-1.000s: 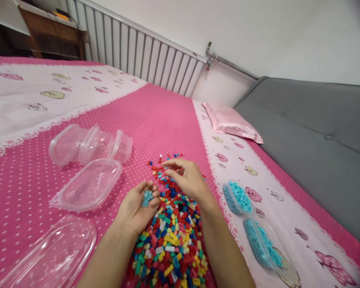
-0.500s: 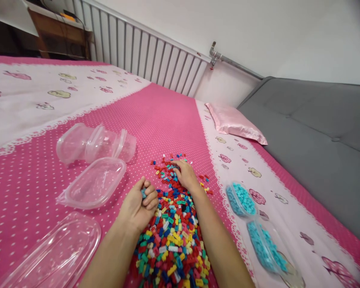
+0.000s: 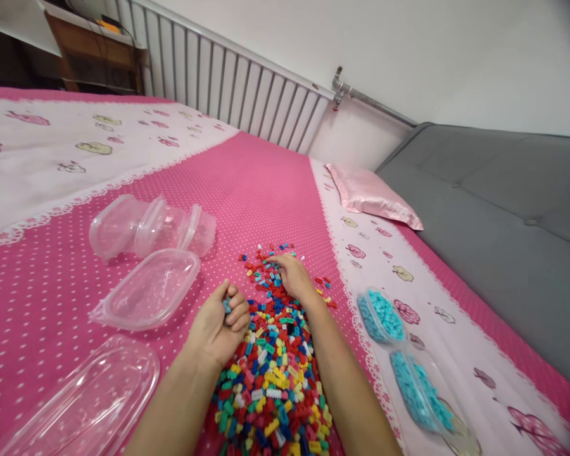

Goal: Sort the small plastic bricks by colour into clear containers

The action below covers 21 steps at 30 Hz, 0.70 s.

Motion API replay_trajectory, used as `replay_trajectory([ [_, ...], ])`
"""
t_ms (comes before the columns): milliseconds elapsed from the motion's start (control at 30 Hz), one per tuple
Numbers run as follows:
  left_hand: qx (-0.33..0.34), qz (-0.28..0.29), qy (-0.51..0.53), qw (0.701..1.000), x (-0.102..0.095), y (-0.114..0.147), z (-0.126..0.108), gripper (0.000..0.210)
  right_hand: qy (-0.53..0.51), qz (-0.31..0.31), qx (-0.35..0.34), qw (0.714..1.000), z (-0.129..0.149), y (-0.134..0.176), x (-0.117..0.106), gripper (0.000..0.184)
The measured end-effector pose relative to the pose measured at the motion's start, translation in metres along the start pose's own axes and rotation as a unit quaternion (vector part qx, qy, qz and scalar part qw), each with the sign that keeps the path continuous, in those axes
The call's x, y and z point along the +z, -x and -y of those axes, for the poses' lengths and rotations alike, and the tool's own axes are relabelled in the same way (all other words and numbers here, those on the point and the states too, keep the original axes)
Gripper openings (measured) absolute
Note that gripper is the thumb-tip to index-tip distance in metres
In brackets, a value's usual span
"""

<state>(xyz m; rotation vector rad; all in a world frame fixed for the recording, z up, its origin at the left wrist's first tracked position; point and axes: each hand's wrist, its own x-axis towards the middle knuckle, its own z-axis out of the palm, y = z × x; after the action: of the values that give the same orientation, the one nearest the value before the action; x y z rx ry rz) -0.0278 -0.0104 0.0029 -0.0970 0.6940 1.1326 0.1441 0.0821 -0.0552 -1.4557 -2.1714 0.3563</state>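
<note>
A pink polka-dot bedspread [image 3: 247, 183] fills most of the frame, with a white radiator across the top and a grey sofa at the right edge.

Just left of centre, the left hand [image 3: 217, 324] lies palm-up, its fingers curled shut around a few light blue bricks [image 3: 227, 306] that peek out between the fingertips. Directly right of it and slightly higher in the frame, the right hand [image 3: 292, 277] is palm-down on the far end of the brick pile [image 3: 270, 373]; whether its fingertips pinch a brick cannot be told.

The pile runs as a long strip from the bottom centre of the frame up to the right hand, between both forearms. To the right, beyond the right forearm, sit two clear tubs of light blue bricks [image 3: 382, 315], nearer the right hand than the left. To the left lie empty clear containers [image 3: 147, 288].
</note>
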Motion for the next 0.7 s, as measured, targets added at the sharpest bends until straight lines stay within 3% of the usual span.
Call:
replay_trajectory([
  [200,0.002,-0.003,0.001,1.000,0.000,-0.001,-0.001,0.031,0.014,0.000,0.035,0.999,0.004,0.002,-0.002,0.028],
  [467,0.003,-0.004,0.004,1.000,0.000,0.001,-0.001,0.029,0.050,-0.005,0.044,0.998,0.008,0.003,-0.003,0.026],
  [700,0.004,-0.032,-0.008,0.999,0.003,0.001,-0.001,0.024,0.009,-0.065,0.031,0.997,0.001,0.001,-0.014,0.019],
])
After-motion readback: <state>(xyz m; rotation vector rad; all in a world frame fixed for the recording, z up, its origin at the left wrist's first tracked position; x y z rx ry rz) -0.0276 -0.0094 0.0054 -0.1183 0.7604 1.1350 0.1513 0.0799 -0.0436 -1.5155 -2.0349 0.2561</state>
